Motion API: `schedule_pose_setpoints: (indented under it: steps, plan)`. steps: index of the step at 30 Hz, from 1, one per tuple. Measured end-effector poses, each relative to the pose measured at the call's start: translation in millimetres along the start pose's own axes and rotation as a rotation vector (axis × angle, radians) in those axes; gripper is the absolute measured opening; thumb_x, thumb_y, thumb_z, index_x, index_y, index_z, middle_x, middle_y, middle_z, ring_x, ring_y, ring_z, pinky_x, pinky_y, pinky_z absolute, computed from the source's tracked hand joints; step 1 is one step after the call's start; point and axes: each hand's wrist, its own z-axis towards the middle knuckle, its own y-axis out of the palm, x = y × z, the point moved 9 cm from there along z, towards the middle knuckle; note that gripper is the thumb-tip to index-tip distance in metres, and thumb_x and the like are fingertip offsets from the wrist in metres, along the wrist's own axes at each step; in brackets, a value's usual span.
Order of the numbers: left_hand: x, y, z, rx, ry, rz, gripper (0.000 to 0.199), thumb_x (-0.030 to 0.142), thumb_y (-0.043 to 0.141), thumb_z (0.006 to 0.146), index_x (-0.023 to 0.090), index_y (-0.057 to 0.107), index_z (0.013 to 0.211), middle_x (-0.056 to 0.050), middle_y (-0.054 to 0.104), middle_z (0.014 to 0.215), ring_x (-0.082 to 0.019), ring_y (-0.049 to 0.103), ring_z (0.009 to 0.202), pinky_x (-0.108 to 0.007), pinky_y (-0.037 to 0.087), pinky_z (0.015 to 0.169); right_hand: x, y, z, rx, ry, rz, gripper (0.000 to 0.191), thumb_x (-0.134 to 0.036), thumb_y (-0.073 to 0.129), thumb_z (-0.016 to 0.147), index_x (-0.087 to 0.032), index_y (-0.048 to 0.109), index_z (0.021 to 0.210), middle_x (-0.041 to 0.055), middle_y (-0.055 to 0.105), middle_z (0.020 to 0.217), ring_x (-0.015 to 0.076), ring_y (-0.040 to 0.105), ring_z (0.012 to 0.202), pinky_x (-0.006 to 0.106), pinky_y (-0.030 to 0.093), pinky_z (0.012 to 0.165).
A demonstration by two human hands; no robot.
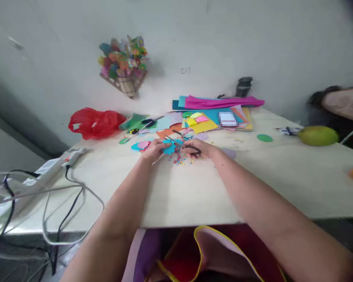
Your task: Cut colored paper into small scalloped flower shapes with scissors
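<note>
Clock centred on hands. 10 o'cl: red plastic bag (pixel 95 123) on table (pixel 176 199), crumpled; contents can't tell. 11 o'cl, on wall: woven holder (pixel 126 85), filled w/ multicol. craft flowers (pixel 122 56). L hand (pixel 154 150): forearm in from 7 o'cl, fingers pinched on blue scalloped piece (pixel 168 148), which sits betw. hands, above paper scraps (pixel 181 159). R hand (pixel 204 149): forearm in from approx. 4–5 o'cl, fingers curled round scissors handles; scissors (pixel 194 149) blades twd 10–11 o'cl. 2 o'cl, at wall: dk cylinder (pixel 244 87), inside not visible.
</note>
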Motion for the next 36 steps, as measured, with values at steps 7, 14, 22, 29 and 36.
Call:
schedule_pose_setpoints:
  steps: [7, 14, 22, 29, 36]
  plan:
    - [-0.8, 0.9, -1.6, -0.007, 0.005, 0.022, 0.025, 0.030, 0.082, 0.052, 0.011, 0.068, 0.058, -0.003, 0.063, 0.053, -0.010, 0.054, 0.047, -0.022, 0.043, 0.051, -2.7, -1.2, 1.0, 0.008, -0.037, -0.047, 0.022, -0.036, 0.065, 0.074, -0.015, 0.057, 0.076, -0.0041, 0.052, 0.045, 0.0057, 0.040, 0.034, 0.017, 0.025, 0.031]
    - [-3.3, -2.1, -0.8, -0.014, 0.003, 0.030, 0.024, 0.030, 0.080, 0.056, 0.010, 0.069, 0.063, -0.005, 0.066, 0.058, -0.012, 0.058, 0.052, -0.024, 0.045, 0.055, -1.0, -3.8, 2.6, 0.023, -0.048, -0.084, 0.027, -0.040, 0.070, 0.070, -0.015, 0.060, 0.077, -0.0043, 0.051, 0.046, 0.0061, 0.041, 0.036, 0.018, 0.023, 0.032]
    - [3.5, 4.2, -3.7, -0.011, 0.027, 0.000, 0.027, 0.031, 0.081, 0.057, 0.010, 0.067, 0.064, -0.005, 0.066, 0.059, -0.013, 0.060, 0.052, -0.025, 0.047, 0.057, -6.2, -3.9, -1.8, 0.047, -0.033, -0.072, 0.027, -0.037, 0.071, 0.067, -0.014, 0.059, 0.074, -0.0051, 0.050, 0.045, 0.0051, 0.041, 0.036, 0.017, 0.020, 0.033]
    - [5.3, 2.4, -5.4, 0.029, 0.026, 0.044, 0.033, 0.035, 0.082, 0.057, 0.011, 0.066, 0.072, -0.005, 0.068, 0.065, -0.012, 0.060, 0.052, -0.026, 0.050, 0.057, -6.1, -6.7, -2.4, 0.070, -0.049, 0.003, 0.031, -0.040, 0.072, 0.066, -0.014, 0.058, 0.078, -0.0054, 0.050, 0.046, 0.0048, 0.040, 0.035, 0.018, 0.022, 0.033]
    - [6.6, 0.2, -2.4, 0.035, 0.067, 0.048, 0.032, 0.033, 0.083, 0.055, 0.011, 0.065, 0.070, 0.000, 0.062, 0.060, -0.008, 0.053, 0.047, -0.022, 0.044, 0.048, -6.0, -12.7, -3.5, 0.149, -0.052, 0.042, 0.034, -0.039, 0.075, 0.063, -0.015, 0.057, 0.080, -0.0060, 0.052, 0.048, 0.0047, 0.041, 0.037, 0.017, 0.024, 0.034]
